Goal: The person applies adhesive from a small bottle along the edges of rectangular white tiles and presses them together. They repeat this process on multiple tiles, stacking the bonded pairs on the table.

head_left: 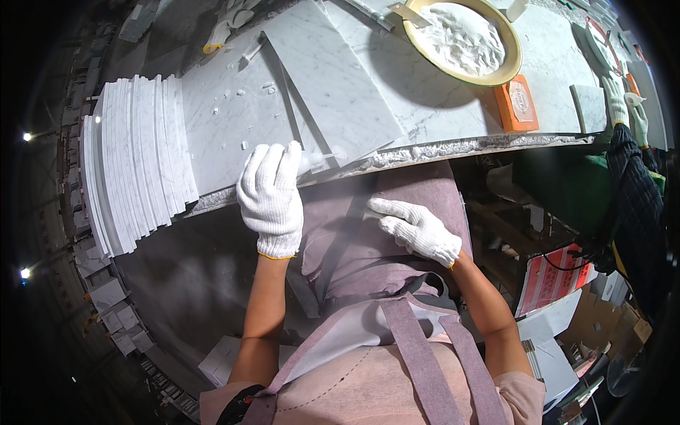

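My left hand (273,202), in a white knit glove, is at the front edge of the marble worktop. It is closed on a small translucent squeeze bottle (312,161), mostly hidden by the fingers. The bottle's thin nozzle points right, over the near end of a grey-white marble slab (333,78). Under that slab, a second slab's edge shows along its left side. My right hand (418,230), also gloved, hovers in front of the apron (418,188) with its fingers stretched leftward and holding nothing.
A stack of marble tiles (138,156) stands at the left. Toward the back are a yellow-rimmed basin of white powder (464,39), an orange block (517,104) and a small marble piece (588,108). Another person's gloved hand (615,99) is at far right; another glove (219,35) shows at upper left.
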Available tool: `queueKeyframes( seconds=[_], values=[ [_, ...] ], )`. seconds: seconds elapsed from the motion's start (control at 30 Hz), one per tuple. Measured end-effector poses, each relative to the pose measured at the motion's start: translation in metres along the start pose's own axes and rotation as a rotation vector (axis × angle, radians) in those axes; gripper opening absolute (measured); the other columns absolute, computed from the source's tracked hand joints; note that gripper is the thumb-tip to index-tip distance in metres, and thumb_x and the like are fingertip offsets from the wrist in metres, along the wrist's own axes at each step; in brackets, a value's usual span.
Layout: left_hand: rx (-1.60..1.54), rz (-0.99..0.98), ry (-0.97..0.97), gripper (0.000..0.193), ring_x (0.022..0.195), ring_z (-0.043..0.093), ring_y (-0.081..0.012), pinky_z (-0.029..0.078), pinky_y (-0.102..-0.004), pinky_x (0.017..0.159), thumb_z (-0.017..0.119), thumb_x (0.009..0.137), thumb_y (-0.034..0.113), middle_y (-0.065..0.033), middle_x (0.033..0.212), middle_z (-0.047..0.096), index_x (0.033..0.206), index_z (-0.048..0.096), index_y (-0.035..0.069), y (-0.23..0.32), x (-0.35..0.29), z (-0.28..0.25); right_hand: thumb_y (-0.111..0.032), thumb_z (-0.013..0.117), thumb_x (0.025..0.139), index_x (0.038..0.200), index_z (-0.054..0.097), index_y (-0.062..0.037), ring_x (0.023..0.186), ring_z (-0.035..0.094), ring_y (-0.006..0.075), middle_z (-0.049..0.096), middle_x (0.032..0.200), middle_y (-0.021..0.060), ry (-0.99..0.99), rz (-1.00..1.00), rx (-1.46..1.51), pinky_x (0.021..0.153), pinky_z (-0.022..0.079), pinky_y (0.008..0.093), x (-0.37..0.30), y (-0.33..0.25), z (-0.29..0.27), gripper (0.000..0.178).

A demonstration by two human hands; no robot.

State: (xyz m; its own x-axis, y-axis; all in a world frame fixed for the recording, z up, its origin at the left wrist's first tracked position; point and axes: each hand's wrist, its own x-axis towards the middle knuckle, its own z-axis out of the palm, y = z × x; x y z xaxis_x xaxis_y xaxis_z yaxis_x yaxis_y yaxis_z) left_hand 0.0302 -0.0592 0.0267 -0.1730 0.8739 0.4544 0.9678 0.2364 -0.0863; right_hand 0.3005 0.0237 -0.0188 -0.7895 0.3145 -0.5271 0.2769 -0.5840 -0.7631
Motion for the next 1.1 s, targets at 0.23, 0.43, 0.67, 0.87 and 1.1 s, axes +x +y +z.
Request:
queueKeyframes(
  seconds=[0.23,0.43,0.67,0.87,1.1],
  values=[
    [-0.007,0.028,0.046,0.065,0.124,0.063,-0.0277,0.047,-0.0437,0.107,0.076,0.067,0.0,-0.0038,0.125,0.07,0.129,0.074,0.019,-0.001,0.002,0.001,-0.021,0.064,0.105,0.152,0.057,-0.0115,0.061,0.047,0.0029,0.074,0.122,-0.0041,0.008,-0.015,-0.051,0.053,0.046,0.0197,0.0,-0.005,0.001,0.049],
    [0.02,0.022,0.065,0.062,0.123,0.063,-0.0274,0.048,-0.043,0.106,0.075,0.068,-0.001,-0.0028,0.124,0.07,0.126,0.075,0.019,0.001,0.003,0.002,-0.021,0.063,0.105,0.151,0.057,-0.0107,0.061,0.047,0.003,0.074,0.12,-0.0044,0.012,0.006,-0.029,0.053,0.047,0.0201,0.001,-0.003,0.0,0.048],
    [0.025,0.026,0.082,0.06,0.123,0.063,-0.0267,0.048,-0.0428,0.106,0.074,0.069,-0.002,-0.0021,0.122,0.071,0.125,0.076,0.019,0.003,0.004,0.002,-0.02,0.064,0.104,0.151,0.058,-0.0119,0.06,0.047,0.0031,0.074,0.113,-0.0043,0.021,0.011,-0.032,0.052,0.046,0.0204,0.0,-0.01,0.001,0.048],
    [0.02,0.037,0.119,0.059,0.121,0.064,-0.0268,0.049,-0.0428,0.106,0.073,0.069,-0.003,-0.0023,0.122,0.071,0.123,0.077,0.019,0.003,0.006,0.003,-0.021,0.067,0.103,0.147,0.059,-0.0032,0.131,0.06,0.0193,0.065,0.145,0.0112,0.003,0.074,-0.014,0.111,0.047,0.0315,-0.003,-0.014,-0.001,0.049],
    [0.012,0.038,0.101,0.058,0.121,0.064,-0.0274,0.049,-0.043,0.106,0.073,0.07,-0.002,-0.0028,0.121,0.071,0.123,0.076,0.019,0.003,0.006,0.003,-0.019,0.065,0.104,0.15,0.059,-0.0113,0.061,0.047,0.0027,0.074,0.121,-0.0044,0.035,0.047,-0.008,0.052,0.045,0.0197,0.001,-0.004,0.001,0.047]
  ],
)
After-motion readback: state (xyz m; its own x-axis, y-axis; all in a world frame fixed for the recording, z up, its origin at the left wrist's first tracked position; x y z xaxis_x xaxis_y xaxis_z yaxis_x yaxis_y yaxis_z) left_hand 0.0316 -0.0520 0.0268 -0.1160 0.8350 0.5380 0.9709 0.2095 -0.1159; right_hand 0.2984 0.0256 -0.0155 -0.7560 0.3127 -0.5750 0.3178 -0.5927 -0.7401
